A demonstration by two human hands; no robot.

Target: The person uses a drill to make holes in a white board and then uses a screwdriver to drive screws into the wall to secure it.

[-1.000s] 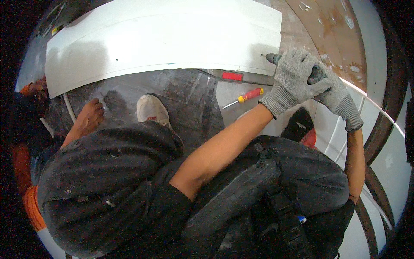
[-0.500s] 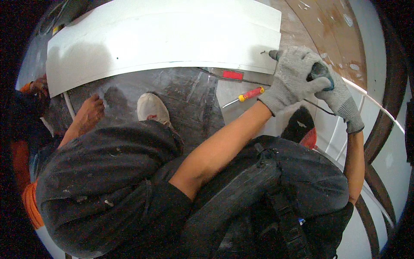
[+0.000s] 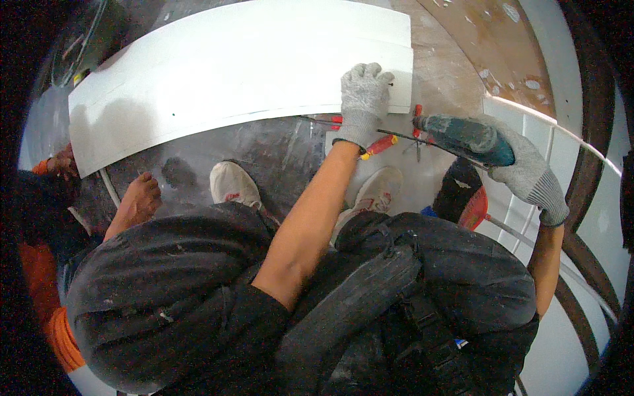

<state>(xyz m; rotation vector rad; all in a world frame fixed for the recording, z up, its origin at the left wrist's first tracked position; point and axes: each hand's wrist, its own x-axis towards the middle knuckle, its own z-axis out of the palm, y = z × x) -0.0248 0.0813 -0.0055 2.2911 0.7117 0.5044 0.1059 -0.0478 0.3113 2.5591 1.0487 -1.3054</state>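
My gloved left hand (image 3: 363, 102) rests on the right end of a curved white panel (image 3: 238, 59), fingers bent and slightly apart, beside a small dark screw (image 3: 390, 84). In my gloved right hand (image 3: 525, 168) is a teal and dark power drill (image 3: 465, 138), its front end just right of the panel, with a black cable below it. A red-and-yellow screwdriver (image 3: 380, 146) lies on the floor under my left wrist, near another red-handled tool (image 3: 417, 113).
A co-worker's bare hands (image 3: 141, 198) (image 3: 63, 160) are at the left. A black-and-red object (image 3: 470, 198) lies by my right knee. A brown board (image 3: 505, 46), white strips and curved dark bands are at the right; a dark container (image 3: 89, 39) is at the top left.
My left hand has left the drill and moved left onto the panel. My right hand has drawn the drill back rightward and down, away from the screw.
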